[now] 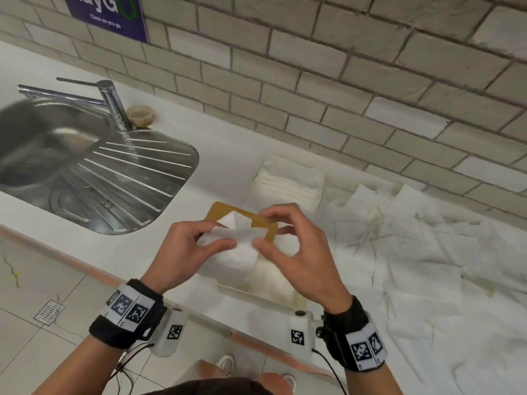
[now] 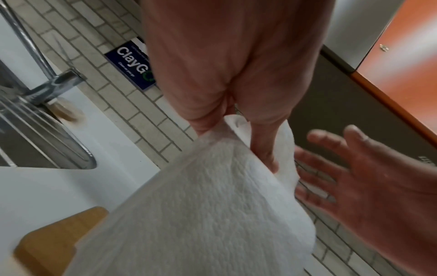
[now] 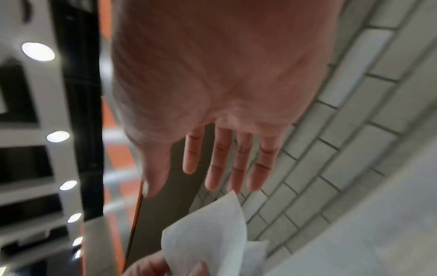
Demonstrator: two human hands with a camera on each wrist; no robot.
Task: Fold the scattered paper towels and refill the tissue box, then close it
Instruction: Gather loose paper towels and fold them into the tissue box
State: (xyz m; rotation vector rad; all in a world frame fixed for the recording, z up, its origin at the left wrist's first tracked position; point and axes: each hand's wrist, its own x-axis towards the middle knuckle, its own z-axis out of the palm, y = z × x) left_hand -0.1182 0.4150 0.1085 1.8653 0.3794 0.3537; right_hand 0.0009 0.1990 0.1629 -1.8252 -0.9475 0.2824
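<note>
The white table (image 1: pixel 42 67) carries a sprawl of loose white paper towels (image 1: pixel 427 252) at the right, a folded stack (image 1: pixel 291 178) by the wall, and the open cream tissue box (image 1: pixel 256 295) with its tan lid (image 1: pixel 225 209) lying behind. Above the box, the left hand (image 1: pixel 182 249) pinches one white towel (image 1: pixel 228 252); the right hand (image 1: pixel 296 252) is spread, fingers straight, beside it. Folding seems under way; next the right hand probably must catch the free edge and crease it.
</note>
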